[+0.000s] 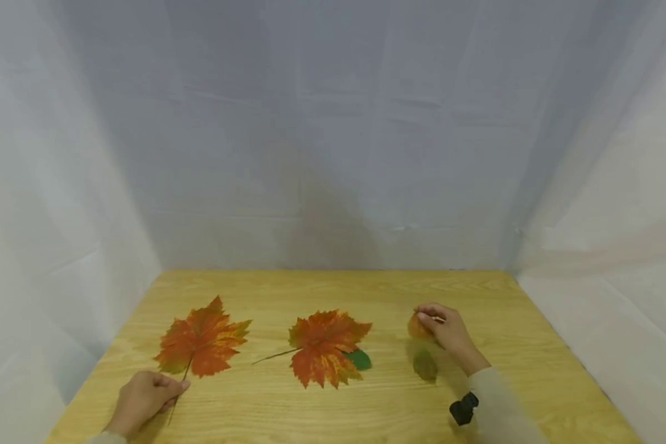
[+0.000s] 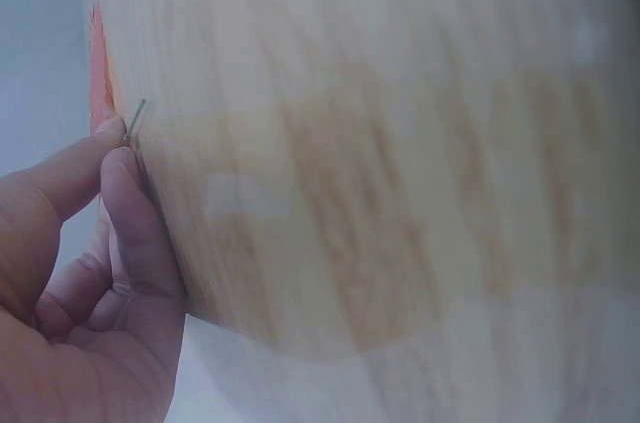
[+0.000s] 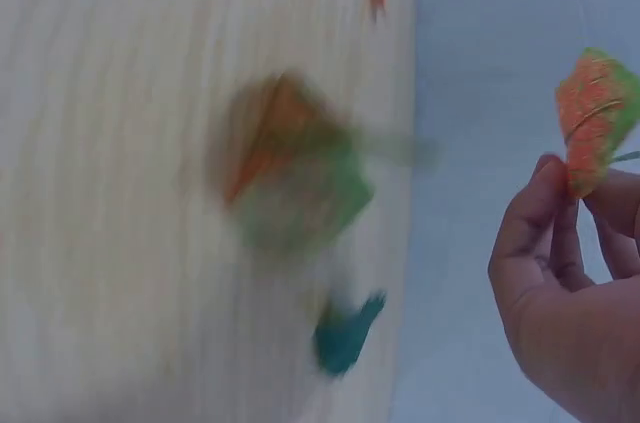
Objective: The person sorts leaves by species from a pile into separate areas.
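Observation:
Thumb and fingers of my left hand [image 1: 147, 398] pinch the thin stem [image 2: 137, 121] of a large orange-red artificial maple leaf [image 1: 202, 339]. The blade spreads beyond that hand, at the table's left. On the right, my right hand [image 1: 446, 327] pinches a small orange and green leaf [image 3: 592, 123] between thumb and fingertips. Just below this hand in the head view is a blurred green-brown leaf [image 1: 425, 365]; whether it touches the table I cannot tell. A second large maple leaf [image 1: 327, 345] lies mid-table, partly covering a dark green leaf [image 1: 359, 359].
The light wooden table [image 1: 255, 416] is enclosed by pale cloth at the back [image 1: 333, 154] and both sides. A black device [image 1: 464, 408] is strapped at the right sleeve [image 1: 499, 401].

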Motion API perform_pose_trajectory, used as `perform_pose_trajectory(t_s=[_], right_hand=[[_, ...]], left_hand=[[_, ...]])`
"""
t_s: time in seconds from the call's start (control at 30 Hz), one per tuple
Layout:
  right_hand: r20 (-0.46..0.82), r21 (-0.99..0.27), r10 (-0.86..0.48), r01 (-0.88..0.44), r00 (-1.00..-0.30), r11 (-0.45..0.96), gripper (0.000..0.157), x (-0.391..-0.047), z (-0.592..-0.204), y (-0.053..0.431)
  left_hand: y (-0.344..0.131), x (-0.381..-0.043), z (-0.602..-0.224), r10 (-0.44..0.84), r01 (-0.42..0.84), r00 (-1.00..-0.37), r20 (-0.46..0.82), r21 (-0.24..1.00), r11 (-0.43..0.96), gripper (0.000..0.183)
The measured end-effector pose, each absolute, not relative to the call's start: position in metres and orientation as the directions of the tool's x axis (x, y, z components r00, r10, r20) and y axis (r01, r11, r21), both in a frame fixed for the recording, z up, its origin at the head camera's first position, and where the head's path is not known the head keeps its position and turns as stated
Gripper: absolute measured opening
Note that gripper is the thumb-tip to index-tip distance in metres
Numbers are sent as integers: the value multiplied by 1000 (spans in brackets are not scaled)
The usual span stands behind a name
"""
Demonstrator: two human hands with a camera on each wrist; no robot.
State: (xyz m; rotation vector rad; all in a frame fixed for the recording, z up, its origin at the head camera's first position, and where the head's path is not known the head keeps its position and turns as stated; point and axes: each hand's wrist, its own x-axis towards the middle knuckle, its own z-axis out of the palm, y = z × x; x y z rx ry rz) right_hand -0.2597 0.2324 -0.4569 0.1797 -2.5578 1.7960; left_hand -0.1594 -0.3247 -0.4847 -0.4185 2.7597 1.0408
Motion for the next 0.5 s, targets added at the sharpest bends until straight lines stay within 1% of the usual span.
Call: perform_pose_trajectory(t_s=[0.13,0.23,0.37,0.5], right_hand=[[74,-915,-74,-97,-995,393,36,-249,-467,264],[39,-894,-33,-49,-999,444,37,-242,-475,280],[-22,-878,-11,14,-1000,478,28,-235,-486,291],[-50,-869,-15,36,-999,493,20,-230,-493,296]], left_hand=[[-326,-159,-483,-204,-317,-947,-248,616,721,43],[-326,-159,-483,-205,-317,-947,-248,624,714,42],[-325,-159,-483,-204,-324,-945,-256,638,699,41],[-325,-159,-484,-207,-327,-944,-258,638,697,41]])
